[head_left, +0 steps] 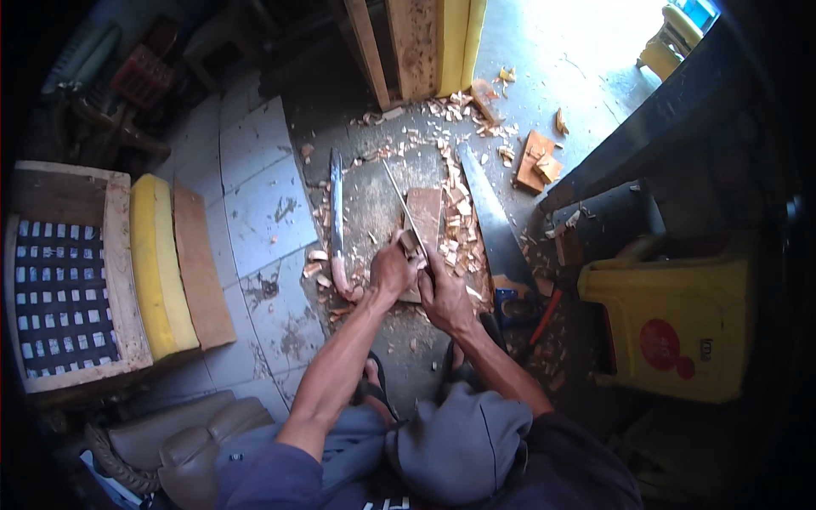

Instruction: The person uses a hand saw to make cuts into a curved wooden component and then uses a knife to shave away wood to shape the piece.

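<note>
My left hand (pixel 393 274) is closed round a small pale wood piece (pixel 410 245), held over the work spot in front of me. Close against it, my right hand (pixel 445 297) grips a long thin metal tool (pixel 399 195), which points away to the far left. It is seen edge-on, so file or blade I cannot tell. Below the hands lies a flat brown board (pixel 423 212) on a worn wooden slab (pixel 367 200). To the left rests a long blade (pixel 337 200) with a wooden handle. A wide saw-like blade (pixel 486 204) lies to the right.
Wood chips (pixel 459 223) litter the floor round the slab. Orange-brown wood blocks (pixel 535 160) lie at the far right. A yellow plastic stool (pixel 671 327) stands on the right. On the left are a webbed wooden frame (pixel 117 280) and yellow foam (pixel 159 263).
</note>
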Action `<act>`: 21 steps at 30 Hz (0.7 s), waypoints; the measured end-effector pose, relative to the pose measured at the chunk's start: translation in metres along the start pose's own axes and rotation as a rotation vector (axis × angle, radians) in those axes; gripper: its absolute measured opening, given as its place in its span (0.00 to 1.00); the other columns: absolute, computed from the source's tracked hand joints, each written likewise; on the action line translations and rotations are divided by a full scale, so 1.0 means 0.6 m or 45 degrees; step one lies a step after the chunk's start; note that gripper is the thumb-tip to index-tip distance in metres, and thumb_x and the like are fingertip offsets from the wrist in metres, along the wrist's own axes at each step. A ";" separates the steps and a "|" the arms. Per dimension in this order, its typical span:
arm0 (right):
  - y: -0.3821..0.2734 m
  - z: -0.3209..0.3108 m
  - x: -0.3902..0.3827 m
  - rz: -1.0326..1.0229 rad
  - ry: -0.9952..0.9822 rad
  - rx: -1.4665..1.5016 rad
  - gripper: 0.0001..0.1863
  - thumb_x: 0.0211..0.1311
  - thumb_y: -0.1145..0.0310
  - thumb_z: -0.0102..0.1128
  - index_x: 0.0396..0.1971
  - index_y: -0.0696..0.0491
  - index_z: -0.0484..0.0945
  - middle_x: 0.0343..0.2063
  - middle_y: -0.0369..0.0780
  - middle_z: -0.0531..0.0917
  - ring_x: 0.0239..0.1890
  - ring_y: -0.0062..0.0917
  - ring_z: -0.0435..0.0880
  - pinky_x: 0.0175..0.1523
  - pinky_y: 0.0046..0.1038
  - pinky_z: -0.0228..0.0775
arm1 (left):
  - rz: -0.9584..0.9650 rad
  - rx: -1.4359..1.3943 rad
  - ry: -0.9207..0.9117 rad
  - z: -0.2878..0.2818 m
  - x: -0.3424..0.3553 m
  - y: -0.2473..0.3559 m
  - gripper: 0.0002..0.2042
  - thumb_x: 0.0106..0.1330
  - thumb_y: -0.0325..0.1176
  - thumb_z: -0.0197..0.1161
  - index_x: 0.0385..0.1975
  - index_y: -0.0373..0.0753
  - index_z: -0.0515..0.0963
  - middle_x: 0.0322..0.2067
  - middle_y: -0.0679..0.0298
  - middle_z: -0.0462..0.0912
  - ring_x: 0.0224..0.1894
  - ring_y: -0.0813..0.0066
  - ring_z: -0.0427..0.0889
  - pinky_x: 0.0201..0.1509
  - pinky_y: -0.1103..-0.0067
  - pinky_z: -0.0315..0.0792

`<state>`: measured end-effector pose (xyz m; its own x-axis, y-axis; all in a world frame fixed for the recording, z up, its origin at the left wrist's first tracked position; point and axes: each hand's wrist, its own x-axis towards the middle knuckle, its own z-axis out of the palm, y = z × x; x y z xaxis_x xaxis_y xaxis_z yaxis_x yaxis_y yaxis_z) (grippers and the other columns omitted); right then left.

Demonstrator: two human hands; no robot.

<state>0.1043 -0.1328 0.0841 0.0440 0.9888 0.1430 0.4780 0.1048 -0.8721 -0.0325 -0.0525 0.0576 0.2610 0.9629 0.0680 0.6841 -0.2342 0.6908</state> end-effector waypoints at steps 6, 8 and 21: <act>0.024 0.001 0.001 0.002 0.152 -0.036 0.32 0.68 0.73 0.56 0.71 0.50 0.63 0.27 0.54 0.84 0.28 0.48 0.87 0.33 0.42 0.77 | -0.262 0.111 -0.235 -0.010 0.011 0.008 0.20 0.60 0.33 0.71 0.47 0.35 0.70 0.37 0.45 0.84 0.42 0.42 0.85 0.46 0.57 0.79; 0.038 -0.013 0.027 0.109 0.151 -0.061 0.30 0.68 0.71 0.56 0.71 0.51 0.64 0.29 0.55 0.85 0.30 0.47 0.88 0.34 0.41 0.78 | 0.077 0.069 0.035 -0.002 0.024 -0.006 0.17 0.59 0.32 0.71 0.44 0.35 0.74 0.39 0.45 0.82 0.45 0.44 0.83 0.50 0.59 0.76; -0.044 -0.038 0.018 0.032 0.172 0.180 0.30 0.69 0.74 0.57 0.71 0.52 0.64 0.29 0.55 0.85 0.30 0.43 0.89 0.33 0.40 0.76 | 0.036 -0.024 -0.119 -0.040 0.013 0.041 0.24 0.57 0.36 0.74 0.52 0.36 0.75 0.44 0.52 0.81 0.47 0.51 0.84 0.52 0.65 0.78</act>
<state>0.1122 -0.1273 0.1195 0.1763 0.9690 0.1732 0.3476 0.1033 -0.9319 -0.0297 -0.0478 0.0924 0.3428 0.9392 0.0210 0.6628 -0.2576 0.7031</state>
